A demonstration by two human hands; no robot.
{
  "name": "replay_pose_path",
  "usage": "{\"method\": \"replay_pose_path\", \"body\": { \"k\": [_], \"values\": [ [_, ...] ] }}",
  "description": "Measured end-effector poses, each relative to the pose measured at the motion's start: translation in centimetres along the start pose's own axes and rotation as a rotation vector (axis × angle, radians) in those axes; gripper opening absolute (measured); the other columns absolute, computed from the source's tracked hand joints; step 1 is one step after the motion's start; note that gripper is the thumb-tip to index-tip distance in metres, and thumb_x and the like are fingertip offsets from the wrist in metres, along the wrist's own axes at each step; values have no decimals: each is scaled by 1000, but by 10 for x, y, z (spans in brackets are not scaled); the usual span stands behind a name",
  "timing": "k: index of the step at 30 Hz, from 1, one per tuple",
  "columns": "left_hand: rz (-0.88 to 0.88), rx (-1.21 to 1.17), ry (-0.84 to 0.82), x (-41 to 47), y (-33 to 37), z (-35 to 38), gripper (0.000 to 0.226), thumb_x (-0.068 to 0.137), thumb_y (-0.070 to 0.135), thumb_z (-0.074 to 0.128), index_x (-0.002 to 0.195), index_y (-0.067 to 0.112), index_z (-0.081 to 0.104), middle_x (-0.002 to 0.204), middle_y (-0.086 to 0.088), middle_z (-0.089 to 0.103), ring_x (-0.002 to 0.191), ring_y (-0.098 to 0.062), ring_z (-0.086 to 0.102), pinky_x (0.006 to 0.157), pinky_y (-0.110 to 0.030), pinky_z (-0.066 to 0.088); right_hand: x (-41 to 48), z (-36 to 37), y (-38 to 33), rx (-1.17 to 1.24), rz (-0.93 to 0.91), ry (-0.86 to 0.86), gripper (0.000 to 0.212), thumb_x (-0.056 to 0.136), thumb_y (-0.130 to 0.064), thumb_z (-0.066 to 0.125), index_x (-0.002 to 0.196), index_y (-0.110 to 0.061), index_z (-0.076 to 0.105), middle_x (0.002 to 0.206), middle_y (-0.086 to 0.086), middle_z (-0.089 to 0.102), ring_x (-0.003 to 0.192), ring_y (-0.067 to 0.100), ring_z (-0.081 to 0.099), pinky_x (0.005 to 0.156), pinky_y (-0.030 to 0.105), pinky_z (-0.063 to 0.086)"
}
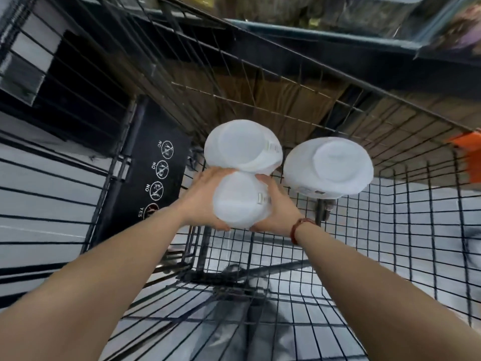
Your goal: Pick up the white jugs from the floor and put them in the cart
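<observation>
Grey floor shows through the black wire cart, and brown cardboard boxes stand beyond its far wall. Three white jugs are inside the cart, seen from above. The left hand and right hand clasp the near jug, fingers curved round its sides. A second jug lies just beyond the near jug, and a third jug stands apart to its right. Left of the near jug hangs a black seat flap with four round signs. A red bracelet circles the right wrist.
</observation>
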State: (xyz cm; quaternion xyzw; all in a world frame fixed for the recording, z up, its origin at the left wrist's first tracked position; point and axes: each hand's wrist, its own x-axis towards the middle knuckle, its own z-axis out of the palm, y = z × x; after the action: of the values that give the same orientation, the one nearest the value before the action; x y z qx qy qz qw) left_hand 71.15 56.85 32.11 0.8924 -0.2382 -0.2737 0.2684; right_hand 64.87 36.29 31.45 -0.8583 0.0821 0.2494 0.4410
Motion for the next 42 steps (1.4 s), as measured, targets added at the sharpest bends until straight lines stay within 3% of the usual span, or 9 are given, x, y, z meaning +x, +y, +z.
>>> {"method": "replay_pose_path", "body": {
  "k": [6,11,15,19,24,31,35,40,42],
  "values": [
    [-46,-15,-59,3,-7,5,127,40,42,89,143,42,15,143,3,23,137,-21,14,116,-42,21,1,4,1,-45,29,3,115,53,-28,89,141,-32,15,136,10,31,125,31,41,100,33,36],
    [-88,17,-110,1,1,0,134,41,43,90,147,38,8,147,-1,15,141,-23,7,118,-42,20,-6,-4,-6,-47,58,3,116,54,-25,89,144,-29,17,141,9,29,131,25,30,108,40,33],
    [-101,-89,-34,-5,17,-21,115,50,44,89,145,33,26,148,3,13,141,-23,12,117,-45,21,-21,-27,-15,-7,53,79,93,60,-22,88,138,-20,38,133,6,38,125,23,40,108,37,35],
    [-21,-141,-6,-7,52,-57,89,63,41,85,139,26,41,142,0,34,134,-20,29,113,-40,30,-48,-58,-32,73,65,214,74,65,-24,86,130,-19,50,128,2,49,112,14,49,93,25,40],
    [129,-103,7,-3,125,-88,54,76,31,79,124,20,56,126,5,53,119,-12,47,100,-26,36,-103,-111,-47,201,79,369,59,69,-26,83,120,-20,55,113,-2,56,104,15,55,83,26,47],
    [377,-48,-94,15,259,-87,45,77,36,77,118,25,61,117,10,57,107,-6,50,90,-24,39,-211,-183,-27,276,118,687,42,72,-27,81,108,-24,60,111,1,62,102,13,58,91,28,48],
    [529,-44,-163,20,342,-53,47,75,38,79,117,26,62,115,14,56,105,-1,50,82,-11,35,-290,-210,5,321,179,873,38,74,-23,80,106,-22,60,108,5,61,100,16,57,91,30,48],
    [736,50,-269,8,449,22,48,76,38,78,118,19,64,117,7,61,110,-6,54,93,-20,41,-401,-218,71,436,284,1100,39,73,-21,81,106,-21,60,107,7,61,101,19,58,92,32,49],
    [776,59,-317,-3,489,60,49,75,37,79,118,18,65,115,9,61,107,-3,53,89,-14,41,-446,-216,102,472,326,1171,40,72,-19,81,106,-21,60,107,7,61,99,18,58,89,28,47]
  ]
}}
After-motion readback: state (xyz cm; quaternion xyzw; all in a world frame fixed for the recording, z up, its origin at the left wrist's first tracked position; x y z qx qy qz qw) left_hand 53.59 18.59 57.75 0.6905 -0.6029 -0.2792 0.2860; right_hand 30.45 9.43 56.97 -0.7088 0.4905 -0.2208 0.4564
